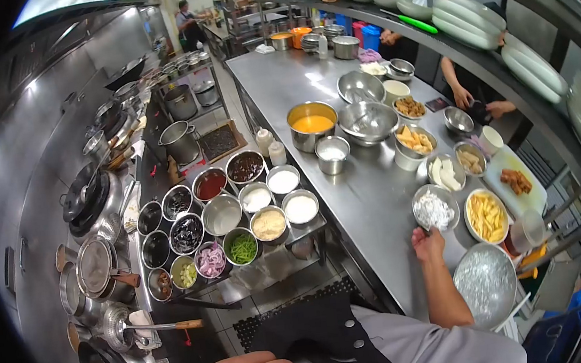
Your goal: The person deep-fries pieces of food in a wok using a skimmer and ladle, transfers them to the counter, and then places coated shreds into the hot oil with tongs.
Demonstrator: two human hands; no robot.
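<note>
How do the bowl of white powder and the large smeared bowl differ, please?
The powder bowl is smaller than the large bowl. The powder bowl holds a lumpy white heap; the large bowl shows only thin white smears. The right hand is at the powder bowl's edge; no hand is at the large bowl. Both are round, open and metal.

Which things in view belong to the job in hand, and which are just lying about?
In the job:
bowl of white contents, right hand at its rim
wide bowl beside the right arm, likely

Apparently lying about:
pot of orange liquid
squeeze bottles
wood-handled skimmer
</note>
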